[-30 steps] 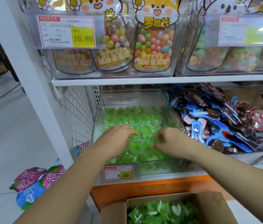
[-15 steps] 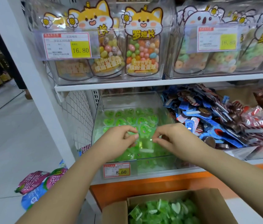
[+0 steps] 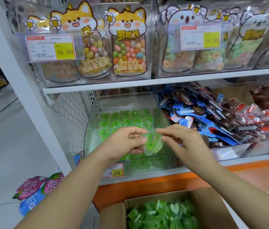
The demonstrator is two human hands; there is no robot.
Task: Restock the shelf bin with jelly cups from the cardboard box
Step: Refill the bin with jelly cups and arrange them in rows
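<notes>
A clear shelf bin (image 3: 92, 123) on the lower shelf holds rows of green heart-shaped jelly cups (image 3: 123, 120). Above its front half, my left hand (image 3: 122, 143) holds a green jelly cup (image 3: 153, 143) with thumb and curled fingers. My right hand (image 3: 181, 139) pinches the same cup's right edge with its fingertips. Both hands are raised over the bin. At the bottom of the view, an open cardboard box (image 3: 112, 215) is full of more green jelly cups (image 3: 163, 214).
Right of the bin lies a pile of blue and red snack packets (image 3: 213, 116). The shelf above carries clear bins of candy jars (image 3: 128, 52). Price tag 8.60 (image 3: 114, 171) hangs on the bin front. Pink and blue bags (image 3: 38, 190) lie on the floor left.
Both hands have lifted out of the bin's jelly cups and come together, and they now hold one cup between them. The camera has tilted upward slightly.
</notes>
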